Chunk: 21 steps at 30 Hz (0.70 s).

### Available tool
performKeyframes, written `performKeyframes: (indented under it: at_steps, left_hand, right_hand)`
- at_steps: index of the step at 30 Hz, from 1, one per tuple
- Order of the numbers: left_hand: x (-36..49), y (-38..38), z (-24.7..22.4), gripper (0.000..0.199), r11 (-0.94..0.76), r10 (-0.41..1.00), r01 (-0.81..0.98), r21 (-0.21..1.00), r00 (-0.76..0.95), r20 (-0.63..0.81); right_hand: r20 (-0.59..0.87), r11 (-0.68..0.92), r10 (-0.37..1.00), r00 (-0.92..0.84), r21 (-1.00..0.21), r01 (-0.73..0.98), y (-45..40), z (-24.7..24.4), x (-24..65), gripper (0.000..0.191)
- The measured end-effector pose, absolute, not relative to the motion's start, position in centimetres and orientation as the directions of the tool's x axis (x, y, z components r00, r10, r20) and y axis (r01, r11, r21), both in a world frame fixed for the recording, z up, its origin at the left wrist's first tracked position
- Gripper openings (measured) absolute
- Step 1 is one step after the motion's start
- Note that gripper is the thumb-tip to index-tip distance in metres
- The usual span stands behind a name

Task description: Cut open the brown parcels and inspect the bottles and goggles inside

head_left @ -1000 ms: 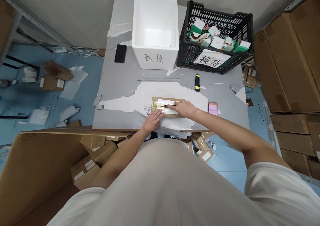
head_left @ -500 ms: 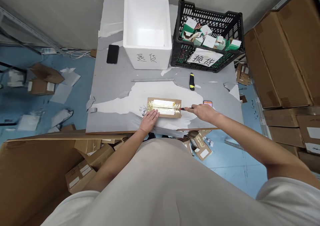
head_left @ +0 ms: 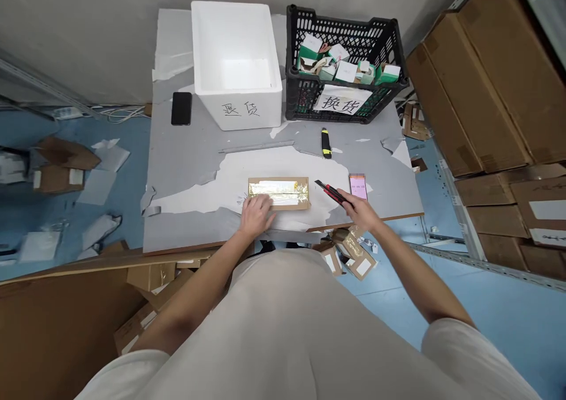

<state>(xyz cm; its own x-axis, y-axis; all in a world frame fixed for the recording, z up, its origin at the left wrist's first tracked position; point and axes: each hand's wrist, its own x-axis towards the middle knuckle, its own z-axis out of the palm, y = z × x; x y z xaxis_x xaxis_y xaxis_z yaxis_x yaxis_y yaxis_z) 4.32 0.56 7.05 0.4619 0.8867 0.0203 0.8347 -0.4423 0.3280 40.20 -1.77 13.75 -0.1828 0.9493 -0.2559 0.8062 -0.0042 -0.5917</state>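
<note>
- One white foam bin (head_left: 237,111) stands on one table (head_left: 198,230).
- One taped carton (head_left: 285,194) lies nearer the wearer than the bin; the left hand (head_left: 256,214) rests on it, whether gripping cannot be told.
- One red-and-black knife (head_left: 329,192), to the bin's near right, is grasped by the right hand (head_left: 360,212).
- One black crate (head_left: 305,99) stands right of the bin; one dark phone (head_left: 181,109), left.

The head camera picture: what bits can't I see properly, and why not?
All in the head view:
Inside the parcel: hidden by its cardboard top.
Part of the parcel's near side: covered by the left hand.
Any words on its labels: too small and glary.
The knife's back end: hidden by the right hand.
The big carton: cut off by the left and bottom edges.
</note>
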Motion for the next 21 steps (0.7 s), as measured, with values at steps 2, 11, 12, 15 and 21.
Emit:
performKeyframes:
  at_steps: [2,11,12,15,21]
  left_hand:
    - [4.6,2.3,7.8,0.075,-0.439,0.889,0.847,0.301,0.458,0.008]
    - [5.0,6.0,8.1,0.127,-0.415,0.838,0.870,0.266,0.479,-0.261]
    - [5.1,5.9,8.0,0.127,-0.410,0.841,0.872,0.267,0.475,-0.261]
    - [5.1,5.8,7.9,0.125,-0.404,0.848,0.869,0.286,0.473,-0.238]
    - [5.0,5.8,7.7,0.118,-0.400,0.861,0.857,0.326,0.473,-0.187]
  right_hand:
    - [-0.312,-0.204,0.949,-0.041,-0.709,0.675,-2.9,11.7,38.7,0.054]
    - [-0.411,-0.434,0.899,0.149,-0.880,0.193,-5.1,7.0,34.4,0.071]
    - [-0.408,-0.431,0.900,0.151,-0.886,0.173,-5.2,6.7,34.3,0.071]
    - [-0.403,-0.423,0.902,0.154,-0.897,0.130,-5.4,6.1,34.2,0.072]
    - [-0.437,-0.447,0.894,0.096,-0.881,0.156,-4.7,6.5,34.6,0.069]
